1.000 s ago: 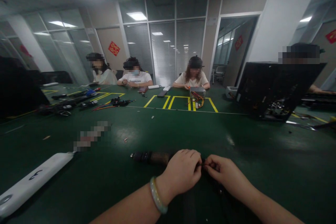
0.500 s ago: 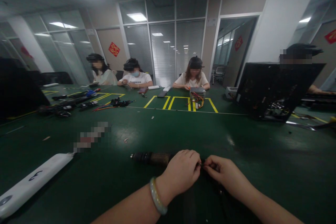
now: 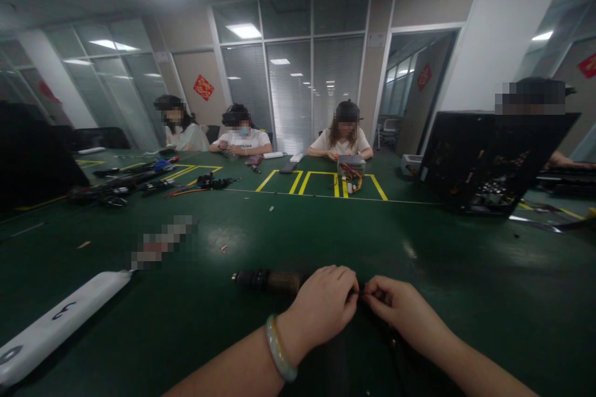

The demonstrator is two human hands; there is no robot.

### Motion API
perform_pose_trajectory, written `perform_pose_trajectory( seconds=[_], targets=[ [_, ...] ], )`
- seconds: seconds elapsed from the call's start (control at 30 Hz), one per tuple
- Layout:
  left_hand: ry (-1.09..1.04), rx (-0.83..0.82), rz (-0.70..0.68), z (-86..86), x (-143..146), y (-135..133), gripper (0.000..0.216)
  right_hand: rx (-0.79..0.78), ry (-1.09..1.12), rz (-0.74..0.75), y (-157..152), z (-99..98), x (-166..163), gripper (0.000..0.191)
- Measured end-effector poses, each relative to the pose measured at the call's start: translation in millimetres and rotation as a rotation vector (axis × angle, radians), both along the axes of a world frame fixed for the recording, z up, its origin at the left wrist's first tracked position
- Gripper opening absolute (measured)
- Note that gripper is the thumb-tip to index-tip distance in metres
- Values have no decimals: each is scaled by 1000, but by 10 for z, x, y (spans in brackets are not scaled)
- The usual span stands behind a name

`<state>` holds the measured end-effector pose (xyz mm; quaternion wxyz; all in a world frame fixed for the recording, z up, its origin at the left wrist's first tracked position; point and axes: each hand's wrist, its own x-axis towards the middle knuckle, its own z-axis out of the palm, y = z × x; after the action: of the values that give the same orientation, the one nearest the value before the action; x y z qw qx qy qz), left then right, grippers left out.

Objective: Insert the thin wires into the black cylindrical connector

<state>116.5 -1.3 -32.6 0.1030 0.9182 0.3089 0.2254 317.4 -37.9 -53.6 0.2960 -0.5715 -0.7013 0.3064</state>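
My left hand (image 3: 323,305) and my right hand (image 3: 395,304) meet fingertip to fingertip low in the middle of the green table (image 3: 298,229). Both are closed in a pinch on a small dark part between them, too small to name. A dark cylindrical tool (image 3: 267,279) lies on the table just left of my left hand, partly hidden behind it. A pale green bangle (image 3: 279,347) sits on my left wrist. Dark cables (image 3: 367,353) lie under my forearms.
A long white object (image 3: 56,322) lies at the near left. An open black computer case (image 3: 488,161) stands at the right. Three people sit at the far side, with a power supply with coloured wires (image 3: 350,169) and black cable bundles (image 3: 139,183) on the table.
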Motion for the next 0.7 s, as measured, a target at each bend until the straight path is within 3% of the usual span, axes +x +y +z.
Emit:
perform_pose_trajectory(
  seconds=[0.7],
  targets=[
    [10, -7, 9, 20, 1, -10, 7, -15, 10, 3, 7, -14, -4, 11]
  ],
)
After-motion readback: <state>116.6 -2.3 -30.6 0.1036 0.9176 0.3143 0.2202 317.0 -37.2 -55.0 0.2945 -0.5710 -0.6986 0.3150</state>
